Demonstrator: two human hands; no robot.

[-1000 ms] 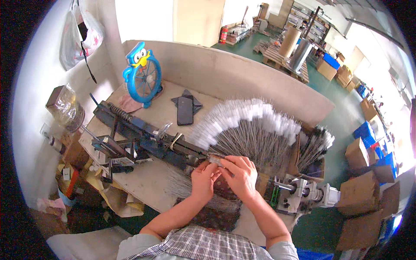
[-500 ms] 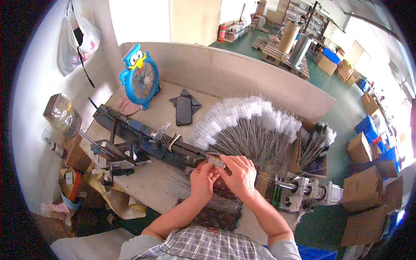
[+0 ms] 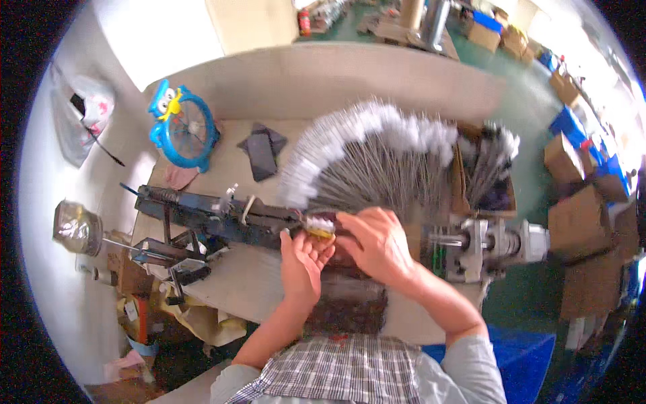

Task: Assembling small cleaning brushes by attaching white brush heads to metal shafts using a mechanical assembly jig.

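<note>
At the right end of a long dark bench machine (image 3: 222,217), a small white-and-yellow piece (image 3: 319,227) sits between my hands. My left hand (image 3: 304,262) is just below it, palm partly up, thumb apart from loosely curled fingers. My right hand (image 3: 382,244) reaches in from the right, thumb and forefinger closed near the piece's right end; what they pinch is blurred. Beyond my hands lies a wide fan of wire-stemmed brushes (image 3: 377,158) with white bristle heads. Close to my body, a dark pad (image 3: 346,306) lies below my hands.
A metal shaft unit (image 3: 494,242) stands at the right, beside a cardboard box (image 3: 463,182) of dark and white brushes. Farther back are a phone (image 3: 261,156) on a dark cloth and a blue duck-shaped fan (image 3: 188,131). A low partition (image 3: 323,74) bounds the table.
The view has shifted, so the bench sits differently in it. My left hand has loosened from its pinch and lowered beneath the piece; my right hand remains at its right end.
</note>
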